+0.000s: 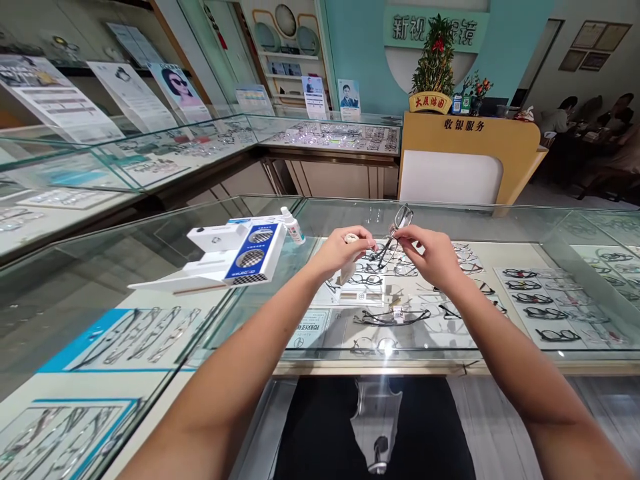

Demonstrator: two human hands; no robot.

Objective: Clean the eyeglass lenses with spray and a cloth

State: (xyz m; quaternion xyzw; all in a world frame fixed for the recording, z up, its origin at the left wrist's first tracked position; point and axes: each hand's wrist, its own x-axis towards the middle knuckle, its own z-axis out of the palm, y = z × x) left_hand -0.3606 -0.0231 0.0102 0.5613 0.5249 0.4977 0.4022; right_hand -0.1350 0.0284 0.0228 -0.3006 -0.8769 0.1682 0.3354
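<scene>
Above the glass display counter, my right hand (434,257) pinches a pair of dark-framed eyeglasses (403,217) near a lens, with the lenses raised and the temples slanting down to the left. My left hand (341,252) is closed around a crumpled pale cloth (347,272), which shows above and below the fingers. Its fingertips are close to the temple ends; whether they touch is unclear. Left of that hand, a small white bottle (293,227) stands on the glass beside an opened blue and white box (253,253).
Under the counter glass (340,360) lie several rows of eyeglasses (393,317), with more frames on a tray (543,303) at the right. Other glass showcases (200,143) run along the left and back. A yellow cashier desk (470,140) stands behind; people sit at the far right.
</scene>
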